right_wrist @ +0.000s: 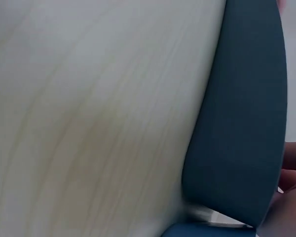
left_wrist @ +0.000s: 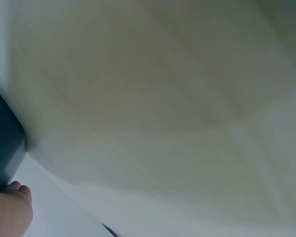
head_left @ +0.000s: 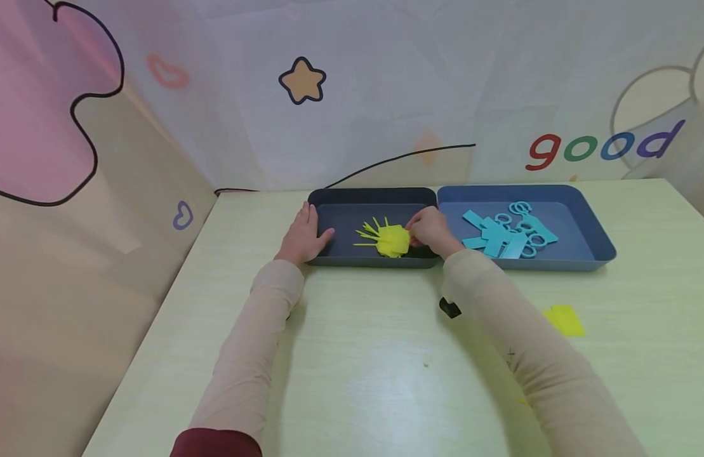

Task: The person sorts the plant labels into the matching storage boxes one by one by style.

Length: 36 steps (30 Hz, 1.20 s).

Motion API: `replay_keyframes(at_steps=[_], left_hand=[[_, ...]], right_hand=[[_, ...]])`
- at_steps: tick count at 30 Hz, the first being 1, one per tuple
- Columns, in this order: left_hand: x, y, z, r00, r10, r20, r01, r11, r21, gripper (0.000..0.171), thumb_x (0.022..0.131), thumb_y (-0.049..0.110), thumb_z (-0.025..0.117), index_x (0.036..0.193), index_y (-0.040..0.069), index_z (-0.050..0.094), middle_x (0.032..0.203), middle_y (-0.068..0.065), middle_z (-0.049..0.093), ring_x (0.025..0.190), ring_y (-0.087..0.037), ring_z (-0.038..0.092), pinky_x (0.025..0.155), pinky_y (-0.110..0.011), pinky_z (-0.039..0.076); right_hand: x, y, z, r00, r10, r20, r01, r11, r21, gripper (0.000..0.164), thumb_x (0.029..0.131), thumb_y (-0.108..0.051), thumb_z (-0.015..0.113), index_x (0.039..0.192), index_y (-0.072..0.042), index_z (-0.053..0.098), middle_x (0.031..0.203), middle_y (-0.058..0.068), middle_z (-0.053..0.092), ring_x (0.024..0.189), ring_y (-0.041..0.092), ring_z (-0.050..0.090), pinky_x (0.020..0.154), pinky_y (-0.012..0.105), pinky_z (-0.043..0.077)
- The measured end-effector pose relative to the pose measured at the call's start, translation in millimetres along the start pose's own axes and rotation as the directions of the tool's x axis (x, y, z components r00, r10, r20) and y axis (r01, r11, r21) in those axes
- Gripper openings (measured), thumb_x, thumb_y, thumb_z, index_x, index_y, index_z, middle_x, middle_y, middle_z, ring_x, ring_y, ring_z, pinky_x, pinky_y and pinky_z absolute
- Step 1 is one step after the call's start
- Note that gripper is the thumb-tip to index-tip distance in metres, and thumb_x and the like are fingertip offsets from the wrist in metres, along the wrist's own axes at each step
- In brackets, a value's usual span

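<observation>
My left hand (head_left: 301,236) rests against the left end of the dark tray (head_left: 352,261), its fingers along the outer side and the thumb over the rim. In the left wrist view, only part of this left hand (left_wrist: 9,212) shows beside the tray corner. My right hand (head_left: 430,230) reaches over the tray's right end with bent fingers. Its fingertips are right at the edge of a bunch of yellow pieces (head_left: 393,240) with thin prongs pointing left. Whether they pinch a piece I cannot tell. The tray wall (right_wrist: 237,118) partly hides the right fingers in the right wrist view.
Right beside the dark tray stands a blue-grey tray (head_left: 580,235) with several turquoise flat pieces and rings (head_left: 508,235). Yellow flat pieces (head_left: 567,320) lie on the table near the right forearm. A small black object (head_left: 450,308) lies by the right sleeve. A printed cloth (head_left: 386,95) hangs behind.
</observation>
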State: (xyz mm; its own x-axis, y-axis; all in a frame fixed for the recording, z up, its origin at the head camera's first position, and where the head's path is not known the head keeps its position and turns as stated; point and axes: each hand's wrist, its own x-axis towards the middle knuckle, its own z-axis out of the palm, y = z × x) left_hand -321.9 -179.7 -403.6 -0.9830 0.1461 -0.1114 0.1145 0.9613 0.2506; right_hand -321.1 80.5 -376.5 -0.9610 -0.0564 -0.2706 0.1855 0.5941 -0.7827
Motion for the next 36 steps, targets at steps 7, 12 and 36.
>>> replay_keyframes(at_steps=[7, 12, 36], left_hand=[[-1.7, 1.2, -1.9, 1.0, -0.007, 0.004, 0.007, 1.0, -0.01, 0.079, 0.091, 0.05, 0.032, 0.141, -0.002, -0.001, 0.149, -0.016, -0.006, 0.137, -0.028, 0.001, 0.111, -0.038, 0.011], [-0.7, 0.9, -1.4, 1.0, -0.005, 0.004, 0.005, 1.0, -0.012, 0.079, 0.091, 0.05, 0.032, 0.141, -0.002, -0.001, 0.148, -0.016, -0.007, 0.137, -0.028, 0.0, 0.111, -0.038, 0.011], [0.2, -0.6, 0.1, 1.0, 0.001, -0.005, -0.001, 1.0, -0.014, 0.079, 0.091, 0.05, 0.032, 0.141, -0.002, -0.001, 0.148, -0.016, -0.006, 0.137, -0.027, 0.0, 0.111, -0.037, 0.011]], right_hand=[[2, 0, 8, 0.997, -0.025, -0.068, 0.01, 0.977, -0.212, 0.021, 0.085, -0.005, 0.048, 0.078, 0.001, 0.067, 0.05, 0.002, 0.053, 0.047, 0.014, 0.052, 0.061, 0.028, 0.049], [-1, 0, 9, 0.996, -0.048, -0.078, 0.025, 0.963, -0.268, 0.028, 0.084, -0.004, 0.045, 0.061, 0.0, 0.061, 0.046, 0.004, 0.052, 0.046, 0.016, 0.053, 0.048, 0.025, 0.043], [-50, 10, -44, 0.919, -0.287, 0.271, 0.389, 0.777, -0.495, 0.047, 0.093, -0.017, 0.042, 0.134, 0.004, 0.034, 0.139, 0.024, 0.029, 0.127, 0.039, 0.028, 0.101, 0.051, 0.029]])
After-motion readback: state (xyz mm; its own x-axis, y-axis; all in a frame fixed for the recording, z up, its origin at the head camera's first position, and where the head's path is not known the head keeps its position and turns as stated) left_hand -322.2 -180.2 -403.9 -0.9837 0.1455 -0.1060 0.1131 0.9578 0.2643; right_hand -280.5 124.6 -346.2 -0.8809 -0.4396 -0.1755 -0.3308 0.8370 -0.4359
